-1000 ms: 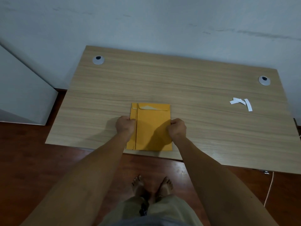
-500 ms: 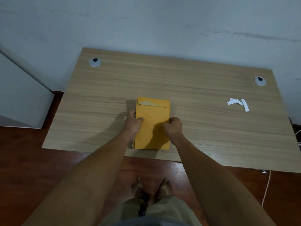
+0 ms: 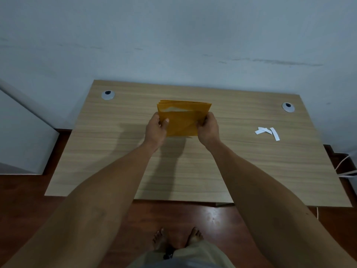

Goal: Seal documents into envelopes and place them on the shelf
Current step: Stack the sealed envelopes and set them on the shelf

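Left hand (image 3: pixel 155 127) and right hand (image 3: pixel 207 126) are gripping the envelopes (image 3: pixel 183 118) at frame centre, above the desk (image 3: pixel 251 167). Sealing is looking complete; shelving is remaining, and no shelf is showing.

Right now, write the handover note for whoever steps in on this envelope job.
Left hand: grips the left edge of the envelope stack.
Right hand: grips the right edge of the same stack.
The stack of yellow envelopes is held upright above the desk, several edges showing at the top.
Peeled white paper strips lie on the desk to the right.
Done: the envelopes appear gathered into one stack; whether every flap is sealed cannot be told.
Left: carry the stack to the shelf, which is not in view.
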The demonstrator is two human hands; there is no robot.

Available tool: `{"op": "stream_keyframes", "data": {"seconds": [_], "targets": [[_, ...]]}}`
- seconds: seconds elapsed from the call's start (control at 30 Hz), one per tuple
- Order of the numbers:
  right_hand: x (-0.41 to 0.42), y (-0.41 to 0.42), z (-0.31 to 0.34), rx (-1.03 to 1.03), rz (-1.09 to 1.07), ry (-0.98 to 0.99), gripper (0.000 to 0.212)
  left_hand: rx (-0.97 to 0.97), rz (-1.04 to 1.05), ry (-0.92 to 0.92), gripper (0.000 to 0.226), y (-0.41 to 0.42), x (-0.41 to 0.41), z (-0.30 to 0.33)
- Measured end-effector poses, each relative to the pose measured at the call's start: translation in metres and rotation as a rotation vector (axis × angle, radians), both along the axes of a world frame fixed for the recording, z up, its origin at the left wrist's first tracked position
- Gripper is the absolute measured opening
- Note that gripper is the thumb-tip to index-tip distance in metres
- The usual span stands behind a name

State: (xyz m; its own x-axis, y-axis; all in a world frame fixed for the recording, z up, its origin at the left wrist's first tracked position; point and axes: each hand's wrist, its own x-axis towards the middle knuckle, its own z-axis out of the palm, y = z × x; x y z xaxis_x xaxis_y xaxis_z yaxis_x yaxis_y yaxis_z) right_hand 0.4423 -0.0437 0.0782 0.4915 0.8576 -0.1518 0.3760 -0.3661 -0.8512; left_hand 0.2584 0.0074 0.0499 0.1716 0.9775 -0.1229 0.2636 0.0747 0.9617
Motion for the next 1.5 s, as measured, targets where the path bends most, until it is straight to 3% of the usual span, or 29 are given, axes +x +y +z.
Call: {"op": "stream_keyframes", "data": {"seconds": [0.13, 0.33, 0.7, 0.83, 1.03, 1.5], "targets": [[0.003, -0.002, -0.006, 0.008, 0.018, 0.003, 0.019, 0.044, 0.009, 0.021, 0.02, -0.003, 0.002, -0.008], [0.002, -0.011, -0.037, -0.074, 0.052, 0.125, 0.036, -0.113, 0.038, 0.025, 0.015, -0.022, 0.011, -0.039], [0.007, 0.0, -0.055, -0.088, -0.013, 0.079, 0.019, -0.117, 0.06, 0.134, 0.021, -0.006, 0.02, -0.049], [0.018, 0.006, -0.049, -0.104, -0.045, 0.097, 0.023, -0.226, 0.003, 0.111, 0.028, 0.01, 0.025, -0.035], [0.042, 0.011, -0.028, -0.08, -0.11, 0.24, 0.02, -0.409, 0.03, -0.091, 0.025, 0.021, 0.047, -0.009], [0.09, -0.067, 0.014, 0.052, -0.369, 0.281, 0.016, -0.339, -0.237, -0.035, 0.024, -0.011, 0.121, 0.044]]}}
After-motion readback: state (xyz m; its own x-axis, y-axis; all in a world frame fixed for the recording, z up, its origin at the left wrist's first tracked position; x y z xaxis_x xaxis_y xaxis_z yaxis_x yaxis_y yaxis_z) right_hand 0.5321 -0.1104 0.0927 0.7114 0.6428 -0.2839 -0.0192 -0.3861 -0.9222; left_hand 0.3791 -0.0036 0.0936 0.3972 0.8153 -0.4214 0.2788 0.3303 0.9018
